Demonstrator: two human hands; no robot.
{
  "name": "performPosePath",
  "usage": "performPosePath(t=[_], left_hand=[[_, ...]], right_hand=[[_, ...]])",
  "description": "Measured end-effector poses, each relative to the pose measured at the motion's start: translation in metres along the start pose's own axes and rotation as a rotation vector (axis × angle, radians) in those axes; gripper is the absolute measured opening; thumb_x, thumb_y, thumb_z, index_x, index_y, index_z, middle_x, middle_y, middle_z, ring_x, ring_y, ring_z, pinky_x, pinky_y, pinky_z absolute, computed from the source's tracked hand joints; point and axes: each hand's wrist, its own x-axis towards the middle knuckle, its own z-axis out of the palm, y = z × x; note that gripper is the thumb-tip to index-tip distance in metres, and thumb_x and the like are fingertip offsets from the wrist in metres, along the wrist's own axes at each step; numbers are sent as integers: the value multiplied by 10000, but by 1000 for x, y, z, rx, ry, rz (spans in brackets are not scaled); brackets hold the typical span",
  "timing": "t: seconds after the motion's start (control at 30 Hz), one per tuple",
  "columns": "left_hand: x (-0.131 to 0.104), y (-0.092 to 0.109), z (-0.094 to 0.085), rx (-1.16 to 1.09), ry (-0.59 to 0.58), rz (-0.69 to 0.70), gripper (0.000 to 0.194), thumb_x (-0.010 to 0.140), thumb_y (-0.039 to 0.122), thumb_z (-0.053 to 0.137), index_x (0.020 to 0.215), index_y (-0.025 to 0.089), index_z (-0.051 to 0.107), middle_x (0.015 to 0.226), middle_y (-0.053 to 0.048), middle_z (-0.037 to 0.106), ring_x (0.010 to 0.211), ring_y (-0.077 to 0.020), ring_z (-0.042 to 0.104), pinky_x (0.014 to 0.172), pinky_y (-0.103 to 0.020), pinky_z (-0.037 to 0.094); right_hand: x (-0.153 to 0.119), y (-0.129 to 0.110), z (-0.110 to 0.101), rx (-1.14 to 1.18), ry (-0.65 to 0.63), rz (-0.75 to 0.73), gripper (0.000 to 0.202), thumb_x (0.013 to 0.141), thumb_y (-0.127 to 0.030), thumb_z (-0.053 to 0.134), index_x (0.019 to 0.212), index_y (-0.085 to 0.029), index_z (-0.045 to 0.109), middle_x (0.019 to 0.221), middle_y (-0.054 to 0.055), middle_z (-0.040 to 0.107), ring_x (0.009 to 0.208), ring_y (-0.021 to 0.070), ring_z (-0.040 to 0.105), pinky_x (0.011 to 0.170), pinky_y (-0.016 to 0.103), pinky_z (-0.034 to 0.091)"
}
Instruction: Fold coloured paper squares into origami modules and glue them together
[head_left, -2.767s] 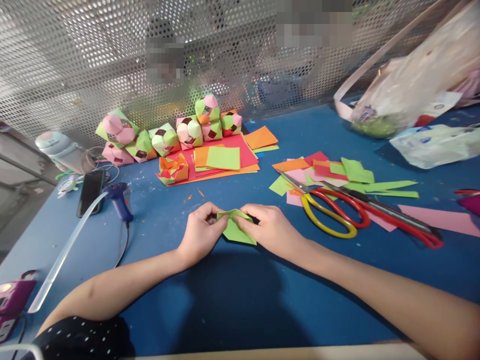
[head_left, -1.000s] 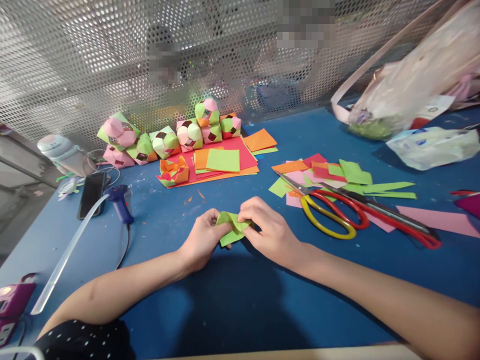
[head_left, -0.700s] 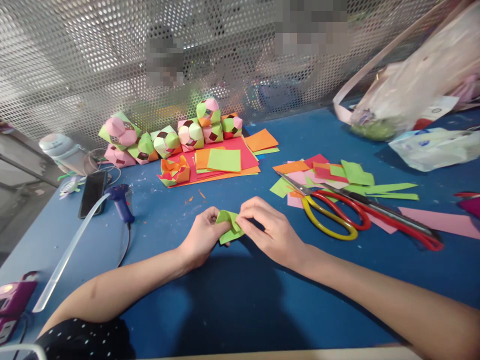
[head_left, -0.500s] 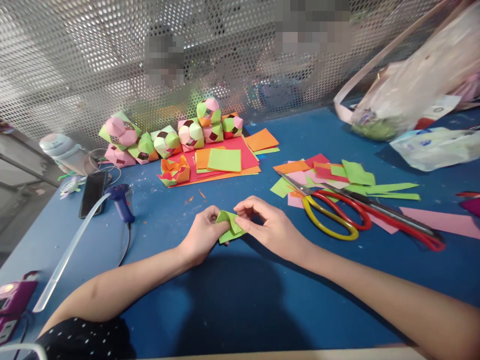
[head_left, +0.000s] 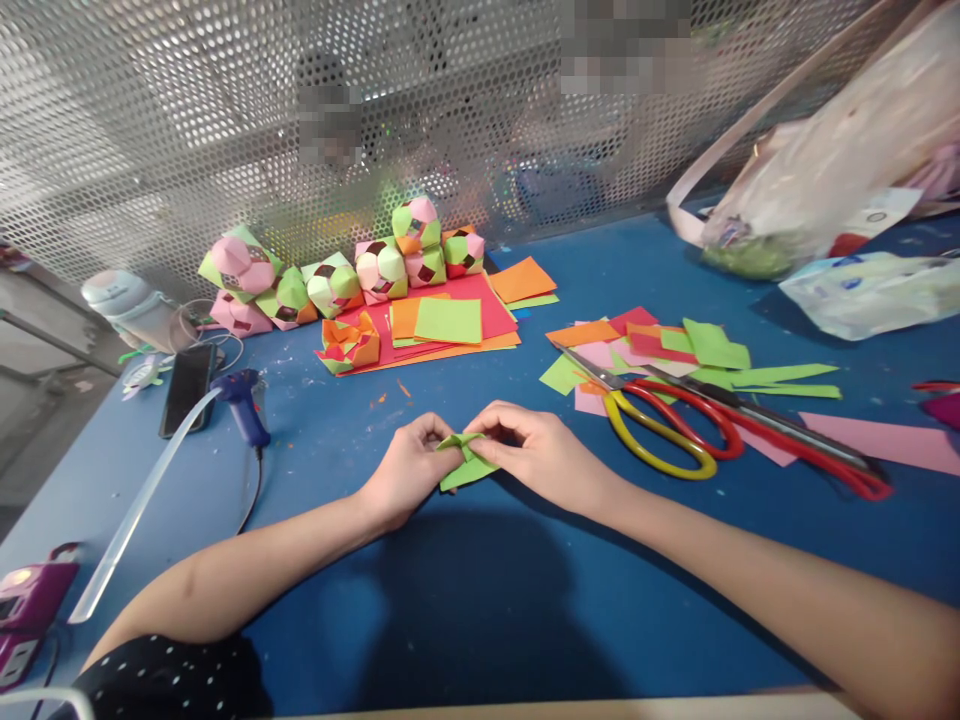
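Observation:
Between my hands is a small piece of folded green paper (head_left: 466, 468), its flaps standing up in the middle. My left hand (head_left: 411, 468) pinches its left side, thumb on top. Closed on the right side is my right hand (head_left: 534, 455), with thumb and index finger on the paper and the other fingers curled. Fingertips under the paper are mostly hidden. Beyond my hands, an orange and green folded paper piece (head_left: 350, 343) sits beside a stack of green and orange squares (head_left: 448, 322) on red sheets (head_left: 498, 314).
Scissors (head_left: 660, 430) and a black-and-red tool (head_left: 795, 435) lie right among paper scraps (head_left: 712, 345). At left are a glue gun (head_left: 246, 405) with a glue stick, a phone (head_left: 186, 388) and a bottle (head_left: 135, 308). Folded paper balls (head_left: 332, 284) line the perforated metal panel (head_left: 465, 120).
My right hand has moved slightly left onto the green paper, and its fingers now press a flap near the middle. The paper is tilted flatter than before.

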Motion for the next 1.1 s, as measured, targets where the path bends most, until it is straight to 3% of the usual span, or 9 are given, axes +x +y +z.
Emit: performPosePath(t=[0.13, 0.37, 0.77, 1.1], left_hand=[[0, -1, 0, -6, 8, -4, 115, 670, 140, 588, 691, 158, 476, 551, 65, 486, 481, -56, 455, 443, -157, 352], [1, -1, 0, -111, -31, -22, 153, 660, 130, 575, 673, 176, 429, 526, 72, 488, 436, -68, 454, 414, -187, 403], [3, -5, -3, -72, -52, -26, 158, 675, 158, 598, 688, 170, 442, 542, 65, 496, 452, -69, 472, 436, -190, 413], [2, -1, 0, -56, -38, -36, 148, 660, 154, 599, 682, 169, 454, 524, 68, 501, 432, -68, 468, 416, -187, 410]], right_hand=[[-1, 1, 2, -20, 36, -40, 95, 823, -228, 551, 805, -182, 633, 770, 5, 572, 683, 119, 540, 626, 249, 453], [-1, -1, -6, 25, -48, -83, 276, 910, -299, 431, 915, -191, 686, 923, 47, 623, 857, 150, 596, 738, 268, 476], [1, 1, -6, -43, -25, -99, 201, 859, -229, 508, 901, -198, 702, 839, 34, 650, 731, 130, 607, 633, 237, 498], [0, 5, -4, -184, 62, -252, 170, 851, -160, 501, 833, -179, 669, 799, 41, 644, 723, 135, 600, 658, 256, 477]])
